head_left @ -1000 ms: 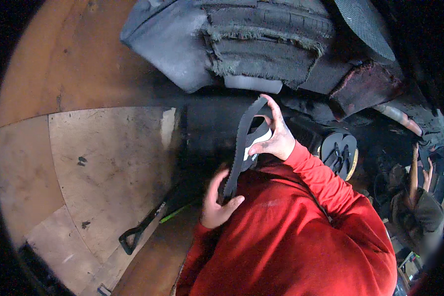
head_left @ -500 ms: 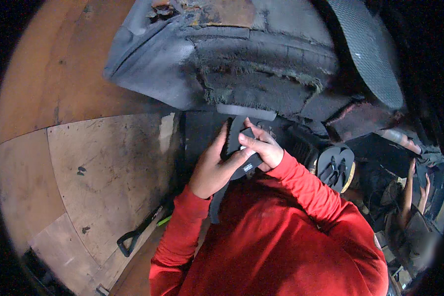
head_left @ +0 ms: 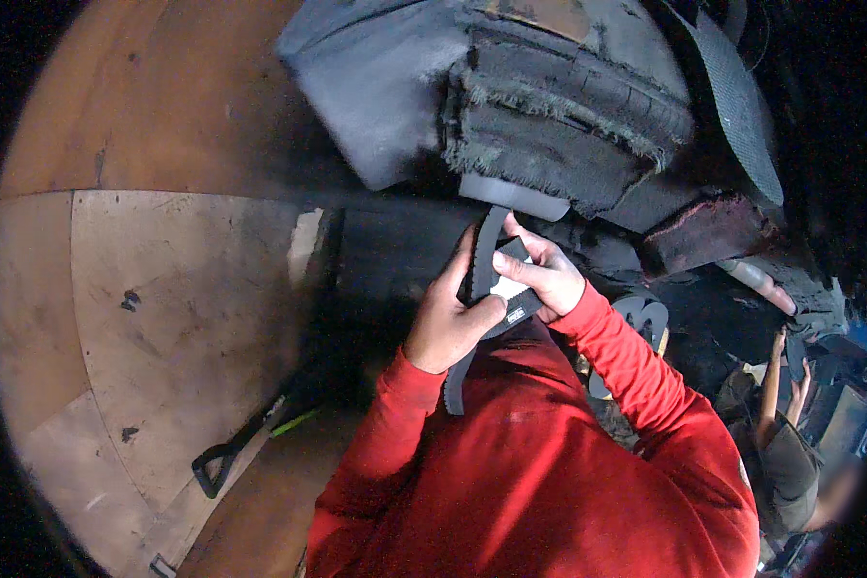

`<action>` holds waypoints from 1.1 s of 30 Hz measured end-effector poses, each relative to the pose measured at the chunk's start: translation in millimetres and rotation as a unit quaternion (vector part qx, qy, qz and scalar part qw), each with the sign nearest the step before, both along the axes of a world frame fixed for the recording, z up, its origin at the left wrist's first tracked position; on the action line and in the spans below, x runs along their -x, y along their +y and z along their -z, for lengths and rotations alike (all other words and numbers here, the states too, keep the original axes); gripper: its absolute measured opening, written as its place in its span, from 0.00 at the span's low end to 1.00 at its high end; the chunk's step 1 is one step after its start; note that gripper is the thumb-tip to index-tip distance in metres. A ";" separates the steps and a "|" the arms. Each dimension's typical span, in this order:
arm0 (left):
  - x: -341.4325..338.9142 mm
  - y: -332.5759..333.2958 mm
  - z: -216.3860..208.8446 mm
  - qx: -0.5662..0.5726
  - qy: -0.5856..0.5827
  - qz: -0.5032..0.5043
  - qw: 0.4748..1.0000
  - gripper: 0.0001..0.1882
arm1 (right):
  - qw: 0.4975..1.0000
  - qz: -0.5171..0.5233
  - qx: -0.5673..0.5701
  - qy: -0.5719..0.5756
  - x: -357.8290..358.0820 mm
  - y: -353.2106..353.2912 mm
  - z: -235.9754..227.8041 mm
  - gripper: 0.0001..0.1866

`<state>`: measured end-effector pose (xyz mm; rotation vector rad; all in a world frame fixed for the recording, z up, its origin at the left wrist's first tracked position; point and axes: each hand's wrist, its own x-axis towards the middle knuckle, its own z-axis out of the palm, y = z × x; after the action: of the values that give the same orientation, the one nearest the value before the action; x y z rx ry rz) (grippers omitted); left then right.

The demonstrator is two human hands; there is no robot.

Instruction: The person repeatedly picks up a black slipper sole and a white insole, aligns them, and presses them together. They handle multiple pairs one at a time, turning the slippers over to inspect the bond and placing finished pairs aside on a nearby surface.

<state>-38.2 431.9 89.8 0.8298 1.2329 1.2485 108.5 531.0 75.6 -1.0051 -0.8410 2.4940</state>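
Both hands hold a black slide sandal [head_left: 487,255] below a pale grey roller [head_left: 515,197]. Its long sole is turned edge-on, with a toothed rim, and its upper end meets or nearly meets the roller. A wide black strap with a white patch and a small label faces right. My left hand [head_left: 443,323] grips the sole from the left, thumb against the lower part of the strap. From the right, my right hand [head_left: 554,279] pinches the strap with its thumb on top; its other fingers are partly hidden behind the sandal.
Above the hands hangs a worn, dusty machine cover [head_left: 559,125] with frayed cloth edges. A stained wooden panel [head_left: 193,318] stands at left, near a black handle [head_left: 217,469]. Grey flip-flops [head_left: 645,318] lie beyond my right arm. Another person's hands [head_left: 790,385] work at far right.
The view has shifted, so the machine and my hands appear farther right. Both hands keep their hold on the sandal near the roller, its sole slightly more upright.
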 end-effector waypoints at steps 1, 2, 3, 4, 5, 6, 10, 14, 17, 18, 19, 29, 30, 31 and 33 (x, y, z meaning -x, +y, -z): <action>-0.4 -4.2 2.8 -0.023 -0.003 -0.006 1.000 0.42 | 1.000 -0.009 -0.017 0.006 0.8 -1.3 -3.6 0.23; -1.0 -8.6 6.0 -0.017 -0.013 -0.009 1.000 0.43 | 0.999 -0.025 -0.044 -0.011 0.7 -1.9 -6.7 0.25; -2.0 -13.8 8.7 -0.022 -0.020 -0.011 1.000 0.43 | 0.995 -0.032 -0.092 -0.033 0.4 -3.7 -9.0 0.28; -3.5 -19.1 10.6 -0.038 -0.031 -0.020 0.999 0.43 | 0.988 -0.048 -0.137 -0.054 -0.2 -6.4 -10.7 0.31; -4.5 -24.2 11.1 -0.019 -0.043 -0.023 0.999 0.43 | 0.979 -0.052 -0.185 -0.071 -0.6 -9.3 -11.7 0.34; -3.9 -29.1 9.8 -0.012 -0.059 -0.031 0.998 0.43 | 0.966 -0.060 -0.235 -0.092 -0.1 -14.9 -12.2 0.44; 13.0 -32.8 -12.5 -0.018 0.044 0.028 0.998 0.45 | 0.949 -0.021 -0.312 -0.029 8.3 -31.8 -10.9 0.49; 34.1 -10.7 -45.0 -0.016 0.127 0.072 0.989 0.43 | 0.979 0.071 0.107 0.160 23.9 -32.7 -9.5 0.25; 36.7 8.9 -56.3 0.052 0.091 0.078 0.991 0.40 | 0.969 0.077 0.180 0.152 30.2 -26.5 -3.9 0.22; 36.4 16.0 -55.8 0.074 0.084 0.082 0.990 0.40 | 0.970 0.077 0.204 0.109 30.2 -22.9 0.2 0.22; 36.3 23.0 -53.8 0.086 0.077 0.082 0.990 0.39 | 0.969 0.073 0.214 0.099 28.2 -18.5 4.7 0.22; 9.2 22.3 19.2 0.013 -0.103 0.042 0.994 0.41 | 0.998 0.003 0.048 -0.049 -4.9 18.9 17.7 0.23; 7.1 8.4 24.2 0.005 -0.148 0.030 0.989 0.41 | 0.996 0.014 0.039 -0.073 -4.3 11.9 11.1 0.31; 5.4 -4.7 29.2 -0.011 -0.190 0.022 0.982 0.41 | 0.991 -0.011 -0.062 -0.122 -4.1 5.7 4.2 0.33; 2.8 -23.5 39.7 -0.006 -0.205 0.026 0.978 0.42 | 0.944 -0.078 -0.249 -0.203 -7.0 -3.5 -8.2 0.38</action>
<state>-41.0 408.4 50.1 0.5701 0.8662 1.3076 115.5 527.6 83.8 -1.3095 -1.6312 2.0333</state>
